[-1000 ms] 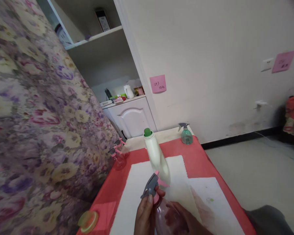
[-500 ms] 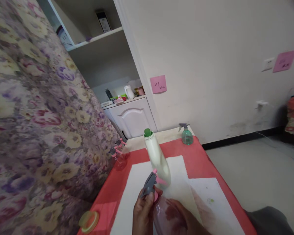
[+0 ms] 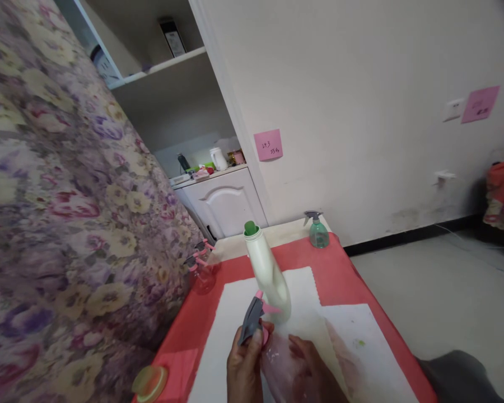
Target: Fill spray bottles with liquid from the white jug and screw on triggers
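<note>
Your two hands at the pink spray bottle (image 3: 283, 372), which is on your side of the white bottle (image 3: 273, 280), the landmark here. Your left hand (image 3: 244, 364) is closed at the neck, thumb and fingers pinching just under the grey spray head (image 3: 251, 320). Your right hand (image 3: 317, 366) curls round the body from the right, partly open to fit its width. The green spray bottle (image 3: 319, 234) stands beyond and right of the landmark; two clear spray bottles (image 3: 204, 278) stand to its left. The step in hand appears to be work at the neck; whether you tighten or loosen it cannot be told. The next move probably calls for a steady right-hand hold while your left fingers turn the collar.
</note>
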Demonstrator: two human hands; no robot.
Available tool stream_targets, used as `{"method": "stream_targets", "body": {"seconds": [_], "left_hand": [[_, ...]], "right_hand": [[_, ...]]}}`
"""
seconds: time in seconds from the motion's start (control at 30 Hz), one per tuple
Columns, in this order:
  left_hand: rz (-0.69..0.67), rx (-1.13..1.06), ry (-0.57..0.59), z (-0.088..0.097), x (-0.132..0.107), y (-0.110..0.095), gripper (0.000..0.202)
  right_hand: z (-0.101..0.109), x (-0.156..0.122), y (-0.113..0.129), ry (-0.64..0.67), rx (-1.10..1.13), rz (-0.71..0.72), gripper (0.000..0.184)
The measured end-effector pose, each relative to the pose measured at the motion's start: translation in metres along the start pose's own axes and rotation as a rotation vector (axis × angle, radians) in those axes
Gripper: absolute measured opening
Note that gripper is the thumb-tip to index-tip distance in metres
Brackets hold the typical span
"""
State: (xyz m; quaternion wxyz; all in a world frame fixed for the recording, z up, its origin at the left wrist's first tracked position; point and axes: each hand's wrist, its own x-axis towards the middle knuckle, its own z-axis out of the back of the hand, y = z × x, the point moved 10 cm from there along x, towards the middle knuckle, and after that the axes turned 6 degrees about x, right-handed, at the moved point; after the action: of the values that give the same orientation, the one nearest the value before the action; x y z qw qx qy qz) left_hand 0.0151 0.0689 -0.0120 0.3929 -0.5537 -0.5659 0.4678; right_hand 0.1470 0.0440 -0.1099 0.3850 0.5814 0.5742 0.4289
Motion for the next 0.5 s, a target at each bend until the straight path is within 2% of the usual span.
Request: {"method": "stream_targets", "body": {"seconds": [0.1,0.27,0.33,0.5], "left_hand": [[0.001,0.01,-0.011,0.004,0.003,0.003,0.033],[0.026,0.02,0.055,-0.001,0.004,0.006,0.032],[0.045,0.003,0.096,-0.003,0.003,0.008,0.033],[0.047,-0.081,0.177,-0.002,0.003,0.009,0.038]], "right_hand": [[0.007,-0.003,0.005,-0.048,-0.047,0.003,0.063],[0.004,-0.004,0.004,0.007,0.029,-0.026,0.06],[0.0,-0.005,0.005,0.071,0.065,-0.044,0.066],[-0.023,-0.004,0.005,0.33,0.244,-0.128,0.078]]}}
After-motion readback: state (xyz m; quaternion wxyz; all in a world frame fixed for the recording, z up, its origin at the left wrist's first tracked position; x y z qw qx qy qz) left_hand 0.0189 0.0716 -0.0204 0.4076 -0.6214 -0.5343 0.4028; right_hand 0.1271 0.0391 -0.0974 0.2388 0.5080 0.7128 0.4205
